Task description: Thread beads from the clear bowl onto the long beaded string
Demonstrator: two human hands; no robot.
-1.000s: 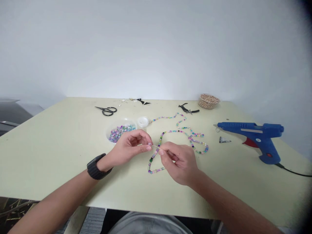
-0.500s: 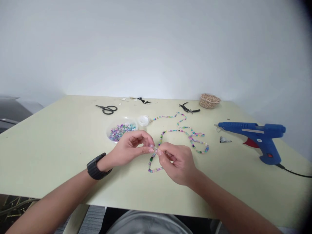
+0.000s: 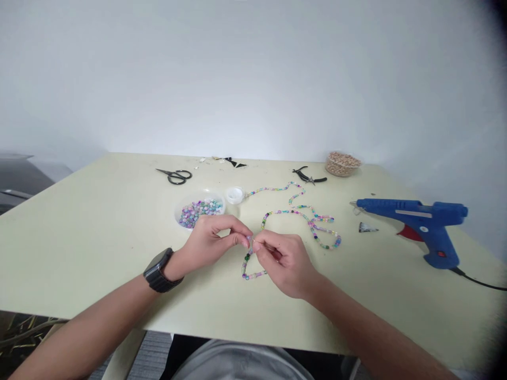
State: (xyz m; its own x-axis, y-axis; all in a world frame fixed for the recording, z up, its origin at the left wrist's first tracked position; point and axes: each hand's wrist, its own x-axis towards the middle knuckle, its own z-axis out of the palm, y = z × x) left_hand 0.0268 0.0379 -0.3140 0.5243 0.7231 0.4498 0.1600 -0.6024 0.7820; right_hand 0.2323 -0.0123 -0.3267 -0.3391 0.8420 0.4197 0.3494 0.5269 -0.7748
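My left hand (image 3: 216, 241) pinches a small pale purple bead (image 3: 249, 238) between thumb and fingertips. Close against it, my right hand (image 3: 285, 263) is closed in a pinch on the thin end of a beading string, most of which its fingers hide. A long strand of multicoloured beads (image 3: 291, 211) winds over the table around and beneath my hands, up to a small white spool (image 3: 235, 195). Just beyond my left hand stands a clear bowl (image 3: 178, 212) of loose purple, blue and green beads (image 3: 198, 211).
Black scissors (image 3: 177, 176) lie at the back left, with black scraps (image 3: 233, 162) nearby. Black pliers (image 3: 309, 176) and a tub of tan pellets (image 3: 342, 164) are at the back right. A blue glue gun (image 3: 420, 216) with a cord lies on the right, beside a small crumpled piece (image 3: 367, 228).
My hands have come slightly closer together, and the string that showed between them is now mostly covered. The view has shifted a little; objects on the table stay put.
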